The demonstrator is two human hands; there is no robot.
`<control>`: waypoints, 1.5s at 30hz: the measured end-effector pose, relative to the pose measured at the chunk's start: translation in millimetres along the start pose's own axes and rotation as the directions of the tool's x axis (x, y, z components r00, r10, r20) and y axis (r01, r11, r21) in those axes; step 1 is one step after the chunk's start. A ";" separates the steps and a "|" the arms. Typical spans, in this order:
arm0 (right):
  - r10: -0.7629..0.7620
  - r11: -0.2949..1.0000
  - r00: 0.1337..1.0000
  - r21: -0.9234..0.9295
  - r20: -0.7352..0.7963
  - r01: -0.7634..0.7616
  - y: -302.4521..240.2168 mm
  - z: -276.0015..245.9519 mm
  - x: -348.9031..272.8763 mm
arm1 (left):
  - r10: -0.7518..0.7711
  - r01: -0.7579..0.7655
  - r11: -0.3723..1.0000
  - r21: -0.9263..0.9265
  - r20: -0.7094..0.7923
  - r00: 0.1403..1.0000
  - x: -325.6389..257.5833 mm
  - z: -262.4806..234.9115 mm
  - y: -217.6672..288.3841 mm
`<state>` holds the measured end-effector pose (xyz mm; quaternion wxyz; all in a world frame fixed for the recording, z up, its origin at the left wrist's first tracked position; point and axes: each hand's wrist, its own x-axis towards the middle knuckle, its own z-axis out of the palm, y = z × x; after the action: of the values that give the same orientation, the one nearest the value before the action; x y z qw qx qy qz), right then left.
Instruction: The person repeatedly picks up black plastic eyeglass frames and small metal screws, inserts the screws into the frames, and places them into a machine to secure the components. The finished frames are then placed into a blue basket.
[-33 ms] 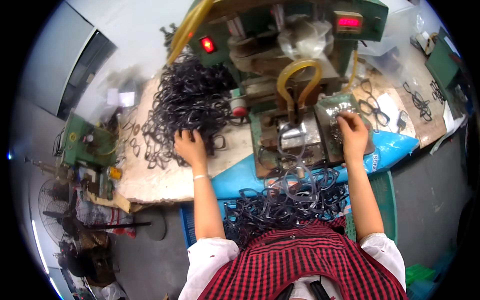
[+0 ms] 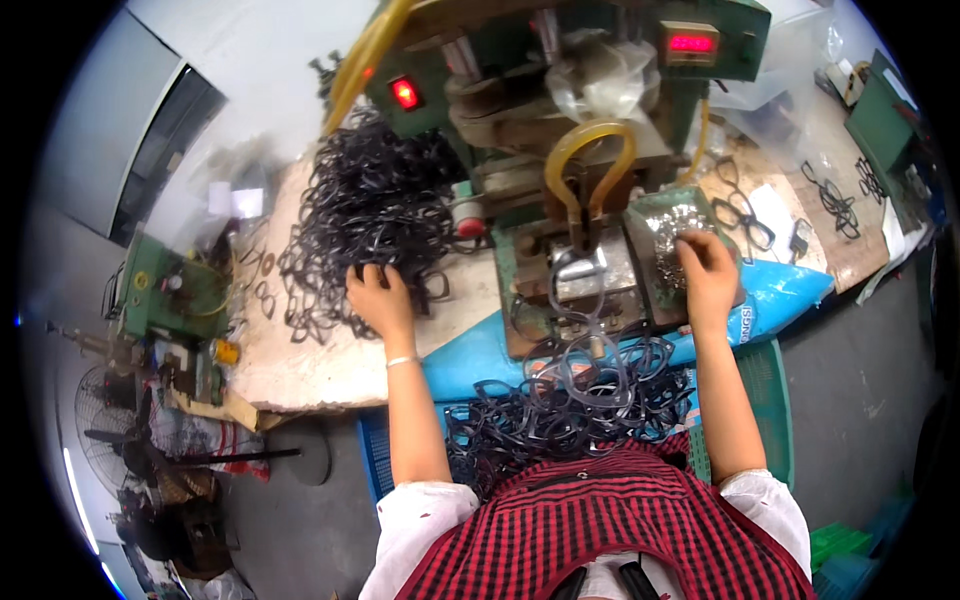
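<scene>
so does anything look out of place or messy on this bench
Nothing looks damaged or spilled. The black glasses frames under the left hand lie in a tangled heap, and a second heap hangs off the front edge by the machine. The right hand rests on a tray of small metal parts.

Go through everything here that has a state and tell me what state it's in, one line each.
Left hand: resting on the frame pile, fingers curled.
Right hand: fingers in the tray of small metal parts.
Pile of black eyeglass frames: heaped, tangled.
Red lamp: lit.
Red display: lit.
Frames in the crate: piled loose.
</scene>
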<state>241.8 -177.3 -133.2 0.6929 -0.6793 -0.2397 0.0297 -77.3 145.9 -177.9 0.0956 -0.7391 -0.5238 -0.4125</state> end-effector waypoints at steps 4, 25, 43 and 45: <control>-0.272 0.916 0.961 -0.317 -0.043 0.245 2.0 -56.8 -20.2 | 0.154 -0.145 0.986 -0.082 0.109 0.982 -18.1 -20.0 28.5; -0.022 0.930 0.952 0.356 0.306 -0.093 -99.7 63.1 -22.0 | 0.123 -0.147 0.205 -0.968 -0.123 0.985 3.5 -151.9 156.0; -0.326 0.593 0.899 -0.677 0.293 0.436 8.7 -40.3 11.4 | 0.835 -0.478 0.209 -0.853 -0.099 0.541 -10.4 -155.3 199.6; -0.336 0.602 0.892 -0.660 0.301 0.450 5.2 -34.6 11.3 | 0.839 -0.483 0.213 -0.849 -0.095 0.536 -8.4 -154.1 198.9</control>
<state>266.1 -204.8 -133.6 0.3437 -0.8198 -0.4256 -0.1697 13.0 -34.4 -27.2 -0.1822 -0.9112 0.0959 -0.3568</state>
